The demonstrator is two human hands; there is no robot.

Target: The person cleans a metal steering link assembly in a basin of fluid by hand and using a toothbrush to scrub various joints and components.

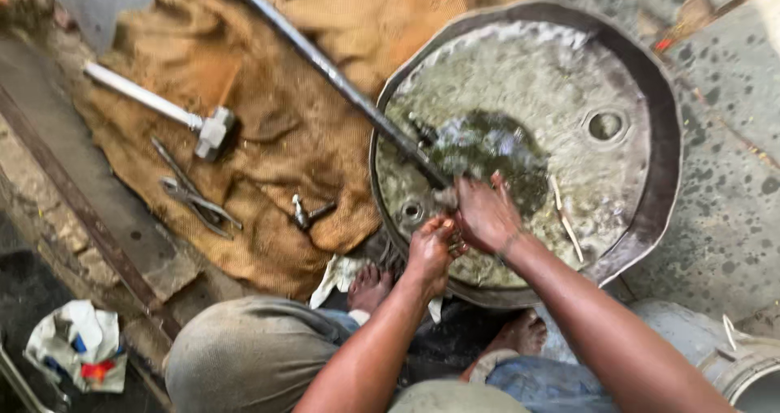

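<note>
— Where were the hands, then?

— Both were at the near rim of the round metal drum lid (pixel 634 210), which lay flat on the ground in front of the squatting person. The right hand (pixel 486 214) was spread, fingers narrow together, pressed down on the wet lid surface beside the end of the long steel bar (pixel 341 84). The left hand (pixel 431 250) was curled at the rim just below it; whether it gripped anything small I could not tell, the frame was blurred there.

— And the bar?

— It ran slantwise from the top left, across the burlap sacking (pixel 268 128), down to the lid, its tip meeting the surface near the small bung hole (pixel 412 211). It probably lay that way so the tip stayed at the working spot.

— What else was about?

— A white-handled hammer (pixel 175 114) rested on the sacking, with pliers (pixel 195 202) just below it and a small hammer-like tool (pixel 309 212) nearer the lid. The sacking seemingly kept the tools off the dirt and in reach. A larger bung hole (pixel 605 125) sat on the far side of the lid, and a thin stick (pixel 565 218) lay on its wet surface. The person's bare feet (pixel 370 287) were tucked against the rim, likely to brace it.
</note>
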